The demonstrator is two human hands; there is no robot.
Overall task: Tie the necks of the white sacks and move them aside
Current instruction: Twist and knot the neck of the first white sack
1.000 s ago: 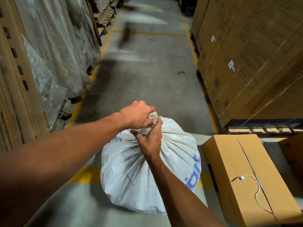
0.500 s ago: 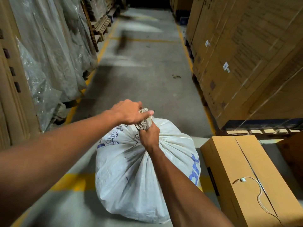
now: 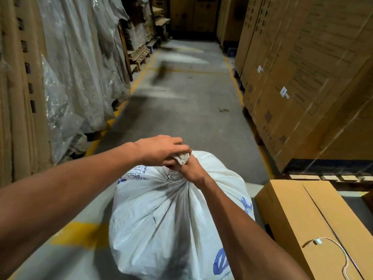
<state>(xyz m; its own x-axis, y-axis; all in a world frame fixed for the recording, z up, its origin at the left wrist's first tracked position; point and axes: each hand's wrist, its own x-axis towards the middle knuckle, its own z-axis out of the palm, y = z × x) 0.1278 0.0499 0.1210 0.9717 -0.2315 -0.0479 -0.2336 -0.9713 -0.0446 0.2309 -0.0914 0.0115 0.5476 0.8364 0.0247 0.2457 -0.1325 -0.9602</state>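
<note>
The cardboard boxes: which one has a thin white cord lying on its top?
The low plain brown cardboard box on the floor right of the white woven sack; the tall stacked cartons behind show only labels.

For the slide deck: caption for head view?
Both hands, left hand and right hand, grip bunched neck of white woven sack.

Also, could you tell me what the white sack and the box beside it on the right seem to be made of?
White sack: apparently woven plastic, matte, judging by its crinkly folds and blue print; the weave itself is too fine to confirm. Box: plain brown cardboard, matte, with a flap seam along its top.
</note>
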